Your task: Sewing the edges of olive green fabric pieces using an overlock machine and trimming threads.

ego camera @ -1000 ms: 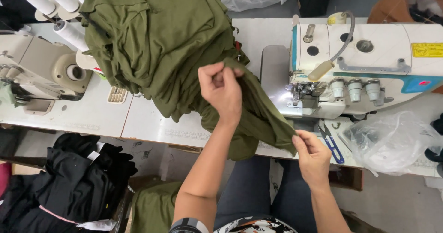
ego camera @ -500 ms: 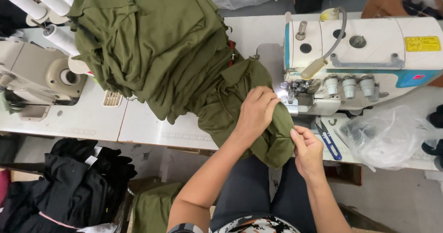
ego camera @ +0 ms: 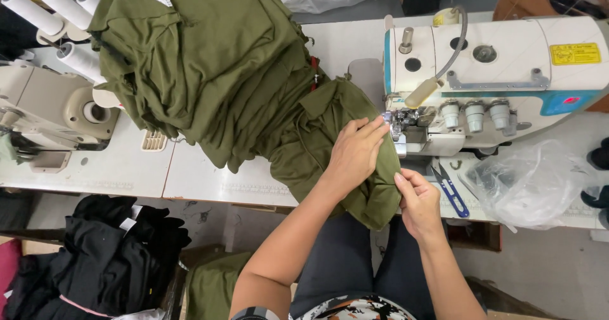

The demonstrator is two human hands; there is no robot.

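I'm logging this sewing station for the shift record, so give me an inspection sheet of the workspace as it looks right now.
Surface: white sewing table, mostly covered.
Job's things: olive green garment laid up to the white overlock machine; large pile of olive garments behind it.
Clutter: blue thread snips and a clear plastic bag at right.
Hands: left hand flat on the garment near the presser foot; right hand pinching its edge.
Cables: grey hose on the machine top.
Surroundings: second machine with white thread cones at left; black clothes on the floor.
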